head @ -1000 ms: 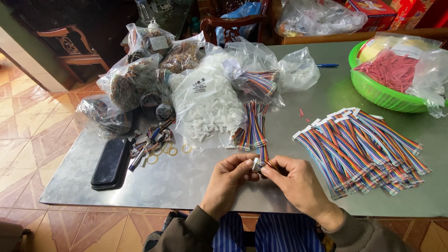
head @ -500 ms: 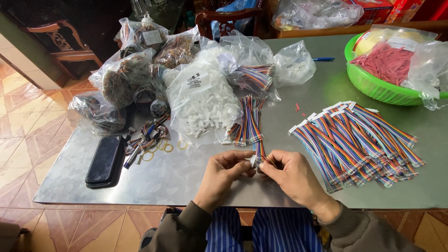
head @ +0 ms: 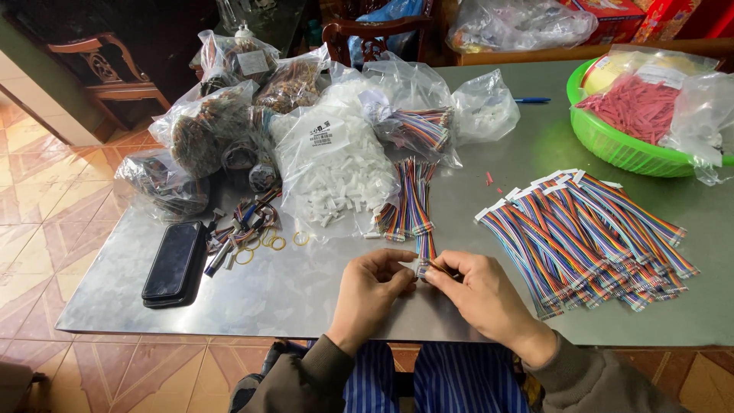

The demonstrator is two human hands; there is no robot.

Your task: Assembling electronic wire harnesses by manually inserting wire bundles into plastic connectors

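**Inspector:** Where the near edge of the grey metal table [head: 306, 298] meets the seated person, both hands are at work. Report their state.

**Assistant:** The left hand [head: 372, 284] is closed in a pinch on a small white plastic connector [head: 413, 267]. The right hand [head: 478, 294] is closed too, its thumb and fingers pinching the near end of a short rainbow-coloured ribbon cable [head: 426, 248] right against that connector. The two hands touch at the fingertips, just above the table.

**Inspector:** Location of that cable?

**Assistant:** It runs away from the hands toward a small bundle of similar multicoloured ribbon cables [head: 409, 200] lying in the middle of the table; whether it touches the bundle I cannot tell.

**Inspector:** Surroundings?

**Assistant:** To the right of the hands lies a large fanned pile of rainbow ribbon cables with white ends [head: 589, 237]. Beyond the left hand sits a clear plastic bag of white connector housings [head: 332, 172], with further clear bags of parts behind it. A black smartphone [head: 174, 262] rests well to the left, with yellow rubber bands [head: 267, 243] nearby. A round green plastic basket [head: 612, 149] stands at the far right corner.
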